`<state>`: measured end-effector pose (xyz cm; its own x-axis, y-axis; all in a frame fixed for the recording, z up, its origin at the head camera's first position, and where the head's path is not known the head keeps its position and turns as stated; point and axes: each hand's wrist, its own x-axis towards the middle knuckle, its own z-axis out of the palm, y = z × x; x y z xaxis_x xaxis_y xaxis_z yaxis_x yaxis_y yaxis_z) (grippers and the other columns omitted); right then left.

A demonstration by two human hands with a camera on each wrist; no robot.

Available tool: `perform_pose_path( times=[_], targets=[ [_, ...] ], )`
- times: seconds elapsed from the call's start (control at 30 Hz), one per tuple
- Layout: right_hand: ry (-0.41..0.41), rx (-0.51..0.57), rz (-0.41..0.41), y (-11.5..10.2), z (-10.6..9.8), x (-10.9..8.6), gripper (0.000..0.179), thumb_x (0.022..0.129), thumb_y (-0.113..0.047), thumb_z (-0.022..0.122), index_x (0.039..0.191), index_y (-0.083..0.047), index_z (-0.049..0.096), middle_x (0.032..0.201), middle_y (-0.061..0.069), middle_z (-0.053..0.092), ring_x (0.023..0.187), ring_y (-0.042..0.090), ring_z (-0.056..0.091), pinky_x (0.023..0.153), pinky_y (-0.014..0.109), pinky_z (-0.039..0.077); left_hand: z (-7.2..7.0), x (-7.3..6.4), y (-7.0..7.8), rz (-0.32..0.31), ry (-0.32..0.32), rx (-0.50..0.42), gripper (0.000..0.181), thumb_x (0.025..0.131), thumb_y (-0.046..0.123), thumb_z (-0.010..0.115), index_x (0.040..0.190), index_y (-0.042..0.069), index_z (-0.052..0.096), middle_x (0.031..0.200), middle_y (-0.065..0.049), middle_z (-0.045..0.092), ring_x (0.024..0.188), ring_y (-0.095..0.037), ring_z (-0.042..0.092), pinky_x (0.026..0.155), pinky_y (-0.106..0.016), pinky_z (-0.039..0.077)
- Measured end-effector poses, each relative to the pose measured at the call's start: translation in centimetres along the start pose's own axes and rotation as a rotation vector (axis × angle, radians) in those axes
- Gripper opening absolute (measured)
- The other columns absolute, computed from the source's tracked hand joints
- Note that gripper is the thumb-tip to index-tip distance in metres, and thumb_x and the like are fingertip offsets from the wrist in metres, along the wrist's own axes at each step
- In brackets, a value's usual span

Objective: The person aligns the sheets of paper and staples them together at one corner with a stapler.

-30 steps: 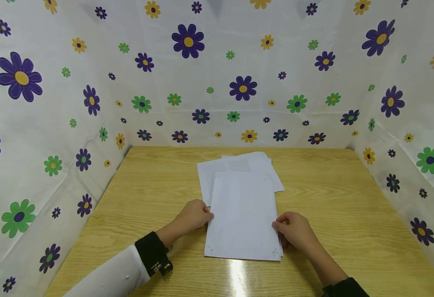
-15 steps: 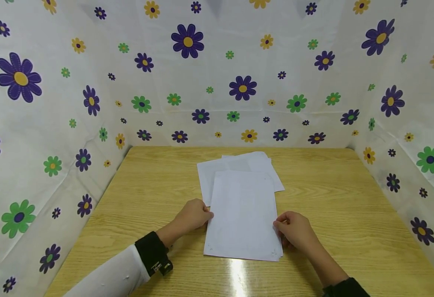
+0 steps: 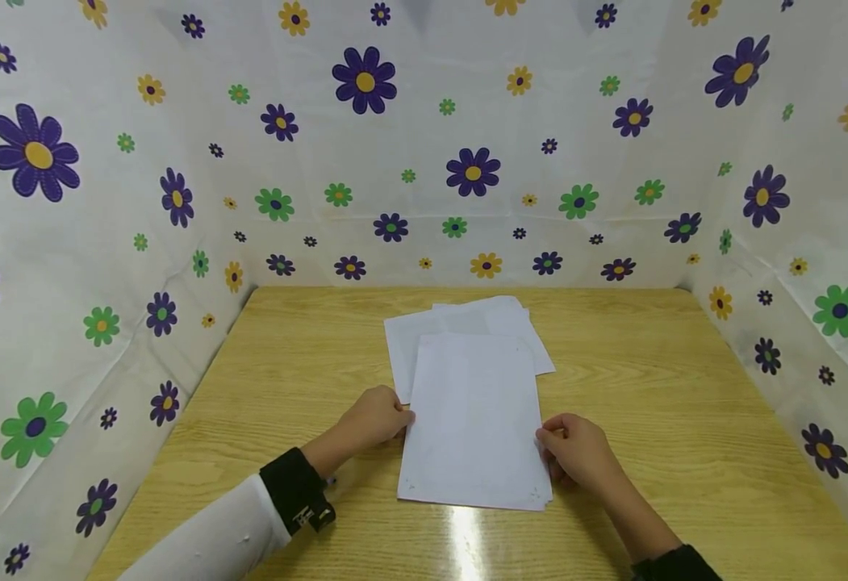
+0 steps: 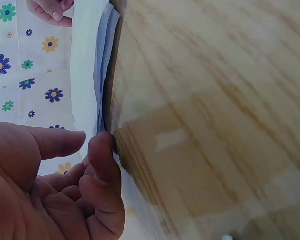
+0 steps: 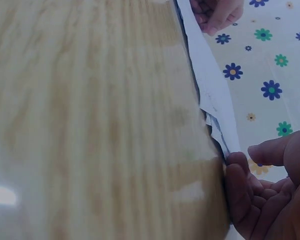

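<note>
A stack of white paper sheets lies upright to me in the middle of the wooden table, its top sheet slightly off the one beneath at the lower right corner. My left hand pinches the left edge, thumb on top and curled fingers at the side. On the opposite edge, my right hand pinches the paper between thumb and forefinger, other fingers curled. From the left wrist, the layered paper edges show slightly fanned near the hand. In the right wrist view, small gaps part the sheets near the fingertips.
Behind the stack, more loose white sheets lie askew, partly covered by it. The wooden table stretches to both sides. A flowered white cloth hangs at the back and sides.
The top sheet's lower right corner has slid very slightly left over the sheet below. Both hands stay at the stack's edges, almost still.
</note>
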<state>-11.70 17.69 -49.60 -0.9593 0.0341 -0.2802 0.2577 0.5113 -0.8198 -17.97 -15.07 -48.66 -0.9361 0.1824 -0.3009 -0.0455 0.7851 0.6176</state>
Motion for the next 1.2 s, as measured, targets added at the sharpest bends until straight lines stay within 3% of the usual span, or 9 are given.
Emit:
perform_pose_path(
  times=[0.13,0.4,0.63,0.77,0.93,1.2],
  targets=[
    [-0.025,0.023,0.006,0.4,-0.2,0.0,0.034,0.101,-0.025,0.064,0.125,-0.001,0.058,0.079,0.007,0.066,0.06,0.019,0.06,0.052,0.034,0.053,-0.1,0.4,0.0,0.012,-0.028,0.039,0.046,0.098,0.02,0.066,0.054,0.013,0.053,0.048,0.003,0.048,0.044,-0.011,0.047,0.045,-0.023,0.036],
    [-0.098,-0.008,0.011,0.3,-0.8,0.2,0.048,0.1,-0.024,0.066,0.137,0.002,0.049,0.082,0.009,0.064,0.063,0.02,0.063,0.055,0.035,0.056,-0.4,1.4,-0.2,0.018,-0.077,0.095,0.038,0.098,0.019,0.064,0.061,0.006,0.065,0.056,-0.002,0.061,0.048,-0.013,0.059,0.049,-0.025,0.048],
    [-0.128,0.005,0.028,0.1,-1.1,0.4,0.049,0.102,-0.024,0.064,0.138,0.003,0.047,0.083,0.01,0.064,0.061,0.021,0.062,0.055,0.036,0.057,-1.2,2.2,0.7,0.009,-0.1,0.182,0.035,0.099,0.022,0.064,0.068,0.006,0.067,0.06,-0.003,0.066,0.053,-0.016,0.065,0.052,-0.026,0.05],
    [-0.127,0.098,0.064,0.1,-1.4,0.6,0.049,0.103,-0.027,0.061,0.137,0.005,0.047,0.088,0.013,0.066,0.061,0.021,0.064,0.056,0.037,0.058,-2.0,3.0,1.6,0.011,-0.098,0.251,0.035,0.1,0.025,0.064,0.072,0.005,0.066,0.06,-0.003,0.063,0.052,-0.015,0.062,0.053,-0.026,0.047],
    [-0.087,0.257,0.096,0.1,-1.9,1.2,0.043,0.105,-0.024,0.057,0.134,0.007,0.05,0.096,0.018,0.068,0.067,0.023,0.068,0.062,0.039,0.061,-3.2,4.2,3.0,0.031,-0.031,0.346,0.034,0.1,0.029,0.064,0.075,0.007,0.066,0.062,-0.002,0.059,0.055,-0.015,0.055,0.052,-0.028,0.041],
    [-0.004,0.462,0.078,-1.1,-2.8,2.5,0.052,0.107,-0.022,0.053,0.145,0.012,0.04,0.125,0.03,0.062,0.089,0.024,0.072,0.079,0.039,0.062,-5.1,6.2,5.0,0.104,0.055,0.394,0.027,0.1,0.028,0.063,0.087,0.005,0.068,0.078,-0.004,0.061,0.067,-0.017,0.055,0.058,-0.03,0.043]
  ],
)
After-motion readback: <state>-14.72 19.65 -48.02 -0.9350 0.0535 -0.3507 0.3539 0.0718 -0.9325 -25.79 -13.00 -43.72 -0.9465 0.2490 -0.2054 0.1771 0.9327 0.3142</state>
